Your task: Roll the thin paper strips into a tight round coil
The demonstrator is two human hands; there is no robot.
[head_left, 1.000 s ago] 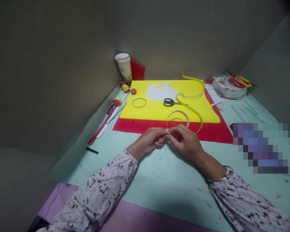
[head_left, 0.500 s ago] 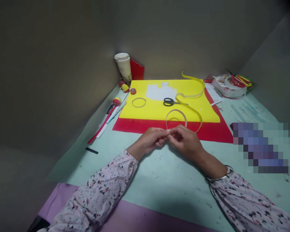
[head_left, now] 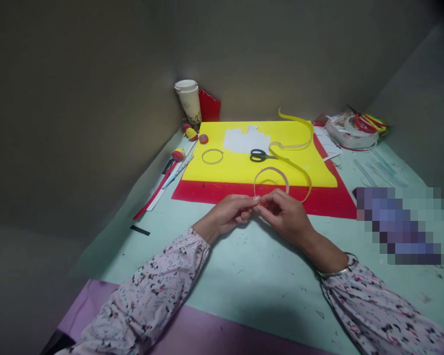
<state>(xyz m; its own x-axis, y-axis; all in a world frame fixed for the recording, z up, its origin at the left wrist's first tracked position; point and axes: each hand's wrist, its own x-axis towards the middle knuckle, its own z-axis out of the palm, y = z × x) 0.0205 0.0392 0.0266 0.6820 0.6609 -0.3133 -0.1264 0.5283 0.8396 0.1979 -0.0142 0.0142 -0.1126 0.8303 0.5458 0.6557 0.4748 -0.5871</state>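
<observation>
My left hand [head_left: 235,211] and my right hand [head_left: 286,214] meet above the front of the red sheet [head_left: 225,192], fingertips pinched together on a thin strip [head_left: 272,170]. The strip curls up from my fingers into a loop; its ends are hidden by the fingertips. A long yellow strip [head_left: 296,171] winds over the yellow sheet [head_left: 214,172] and passes behind my right hand. Black-handled scissors [head_left: 258,156] lie on that sheet, partly under the yellow strip. To their left is a thin ring [head_left: 212,157], and behind them a white paper piece [head_left: 244,141].
A lidded cup [head_left: 189,104] stands at the back left, near red-and-yellow balls [head_left: 178,155] and narrow strips. A bag with coiled strips [head_left: 351,132] sits at the back right. A blurred-out object [head_left: 395,224] lies at the right; a black strip [head_left: 140,230] is at the left.
The loop above my fingers has widened slightly to the right. Both hands have barely shifted and keep their pinch.
</observation>
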